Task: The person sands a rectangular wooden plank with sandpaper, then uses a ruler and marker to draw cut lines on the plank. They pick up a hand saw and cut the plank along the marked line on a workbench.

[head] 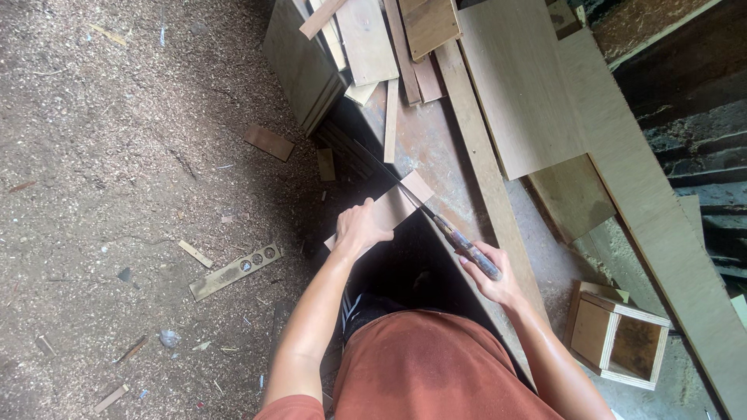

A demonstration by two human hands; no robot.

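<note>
The left hand point(359, 228) lies flat on a thin wooden board point(387, 208), fingers spread over its near end and pressing it down, so this grip is open and laid on the board rather than wrapped around it. The board sticks out past the edge of the rusty tabletop point(424, 144), slanting from lower left to upper right.

The right hand point(489, 274) has its grip closed around the handle of a handsaw point(436, 219). The blade runs up and to the left from the hand and meets the board near its far end, just beside the fingertips of the left hand.

On the tabletop beyond the saw lies a pile of wood offcuts point(373, 39), with a long plank point(486, 167) beside them and a wide sheet of plywood point(520, 85) further right. A small wooden box point(615, 334) with an open face stands near the right forearm.

The floor point(117, 140) on the left is covered in sawdust. A flat strip with 3 round holes point(235, 271) lies there, well apart from the left hand, and a small brown block point(268, 142) lies nearer the offcuts.
</note>
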